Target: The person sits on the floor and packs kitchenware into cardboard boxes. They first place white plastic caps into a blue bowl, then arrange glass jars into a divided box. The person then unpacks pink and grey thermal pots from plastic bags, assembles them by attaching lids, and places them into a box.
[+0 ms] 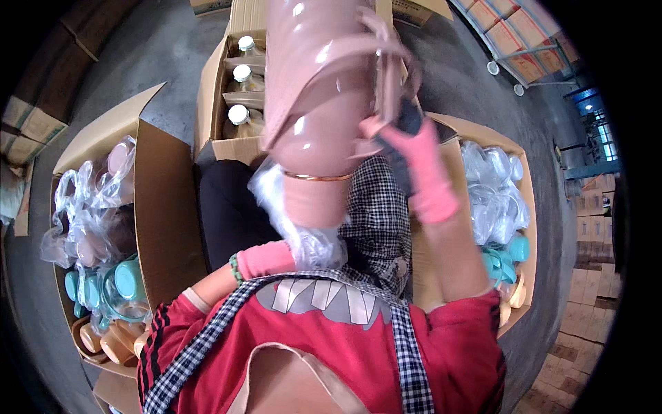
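Note:
A large glossy dusty-pink water bottle point(324, 90) with a strap and a copper-coloured ring fills the middle, close to the camera. Clear plastic film point(314, 245) hangs around its near end. My right hand point(422, 162), in a pink glove with a dark palm, is closed at the strap and handle on the bottle's right side, blurred by motion. My left hand point(265, 260), also pink-gloved, reaches under the bottle's near end; the film and bottle hide its fingers.
An open carton point(162, 186) on the left and another carton point(527, 207) on the right hold bagged turquoise and peach bottles. Ahead, a divided carton point(212, 103) holds white-capped bottles point(239, 114). A wheeled trolley point(527, 79) with boxes stands far right; stacked cartons point(586, 310) line the right side.

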`<state>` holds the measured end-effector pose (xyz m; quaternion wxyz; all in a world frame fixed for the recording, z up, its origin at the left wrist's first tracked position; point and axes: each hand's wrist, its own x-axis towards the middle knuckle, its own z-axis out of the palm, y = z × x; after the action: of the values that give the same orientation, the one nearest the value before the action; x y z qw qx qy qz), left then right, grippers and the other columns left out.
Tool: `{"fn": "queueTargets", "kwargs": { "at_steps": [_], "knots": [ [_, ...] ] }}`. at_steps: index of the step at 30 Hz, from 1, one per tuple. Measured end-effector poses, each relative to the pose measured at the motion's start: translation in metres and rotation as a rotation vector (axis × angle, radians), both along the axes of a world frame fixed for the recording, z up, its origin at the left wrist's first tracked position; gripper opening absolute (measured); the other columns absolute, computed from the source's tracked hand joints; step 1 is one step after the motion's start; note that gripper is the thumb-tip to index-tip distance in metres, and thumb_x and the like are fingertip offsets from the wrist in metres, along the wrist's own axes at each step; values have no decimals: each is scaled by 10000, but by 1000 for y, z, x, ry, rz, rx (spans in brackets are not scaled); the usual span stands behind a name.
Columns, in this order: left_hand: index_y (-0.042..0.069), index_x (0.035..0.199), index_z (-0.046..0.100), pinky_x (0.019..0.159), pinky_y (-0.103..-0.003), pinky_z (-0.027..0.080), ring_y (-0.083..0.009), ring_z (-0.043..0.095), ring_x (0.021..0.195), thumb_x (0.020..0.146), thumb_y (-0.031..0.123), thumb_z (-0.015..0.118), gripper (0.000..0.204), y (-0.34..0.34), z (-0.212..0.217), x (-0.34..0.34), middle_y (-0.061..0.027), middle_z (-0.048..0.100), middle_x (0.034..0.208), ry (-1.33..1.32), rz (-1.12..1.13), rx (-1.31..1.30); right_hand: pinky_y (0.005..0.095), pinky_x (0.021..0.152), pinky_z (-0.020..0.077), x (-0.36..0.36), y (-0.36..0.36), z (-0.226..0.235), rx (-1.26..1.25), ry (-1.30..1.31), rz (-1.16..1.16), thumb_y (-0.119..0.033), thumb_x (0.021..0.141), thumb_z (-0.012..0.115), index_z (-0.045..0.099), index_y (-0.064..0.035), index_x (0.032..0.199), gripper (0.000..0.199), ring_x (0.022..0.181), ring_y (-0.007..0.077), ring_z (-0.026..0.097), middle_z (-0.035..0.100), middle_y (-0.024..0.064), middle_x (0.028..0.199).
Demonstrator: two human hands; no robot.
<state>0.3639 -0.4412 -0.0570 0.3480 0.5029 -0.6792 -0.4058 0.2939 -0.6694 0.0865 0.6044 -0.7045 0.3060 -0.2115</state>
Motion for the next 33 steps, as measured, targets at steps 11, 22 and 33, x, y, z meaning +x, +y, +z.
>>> {"fn": "queueTargets", "kwargs": {
  "at_steps": [11,22,33],
  "knots": [
    [-5,1013,538,797,-295,412,-228,538,923,766,155,581,297,56,76,37,-148,576,947,-84,561,450,365,823,406,-77,113,-187,-264,48,171,-311,671,678,411,41,1114,626,922,310,526,529,208,977],
    [10,999,499,736,-276,408,-137,508,836,859,382,454,400,-42,40,171,-53,545,879,403,1129,-158,298,802,424,-41,-8,-60,200,-26,810,-233,811,550,481,-12,1096,367,906,202,550,577,112,974],
    [33,1173,449,944,-385,314,-256,444,1068,845,348,370,462,-91,61,144,-161,474,1147,712,1143,-350,290,768,414,88,-17,-106,20,-525,8,-492,807,466,550,-58,899,451,765,133,526,574,49,818]
  ]
}}
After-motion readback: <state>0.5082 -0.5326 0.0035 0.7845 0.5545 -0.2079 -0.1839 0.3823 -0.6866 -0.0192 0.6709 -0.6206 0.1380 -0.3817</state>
